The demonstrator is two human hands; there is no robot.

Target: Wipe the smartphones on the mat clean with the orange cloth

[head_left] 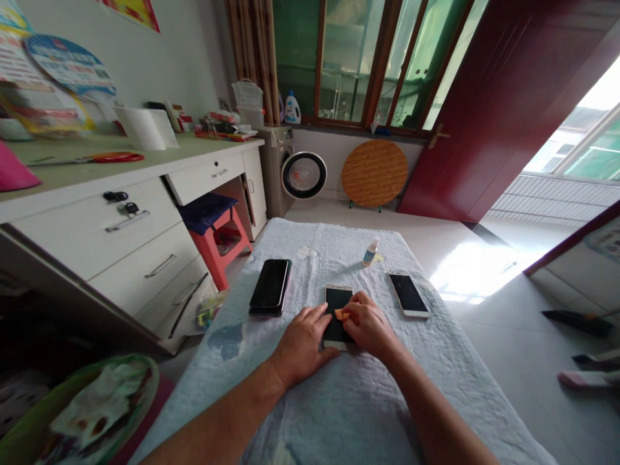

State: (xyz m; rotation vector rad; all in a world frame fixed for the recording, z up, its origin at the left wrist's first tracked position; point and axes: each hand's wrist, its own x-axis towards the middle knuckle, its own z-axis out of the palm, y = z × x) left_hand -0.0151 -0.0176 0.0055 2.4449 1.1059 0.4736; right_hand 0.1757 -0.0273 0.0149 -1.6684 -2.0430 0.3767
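A smartphone (338, 297) with a pale frame and dark screen lies face up on the cloth-covered table in front of me. My left hand (303, 339) grips its left side, with the thumb at the lower edge and the fingers along the screen's edge. In my right hand (365, 321) is a small orange cloth (340, 314), pinched and pressed on the screen. To the left lies a stack of dark phones (271, 284). On the right rests another pale-framed phone (408, 294), face up. Behind them stands a small spray bottle (371, 252).
A light blue quilted cloth (320, 242) covers the table. At left are a white desk (140, 242) with drawers and a red stool (217, 239). A waste bin (150, 387) sits at the lower left. Farther back is a washing machine (278, 168) with its door ajar.
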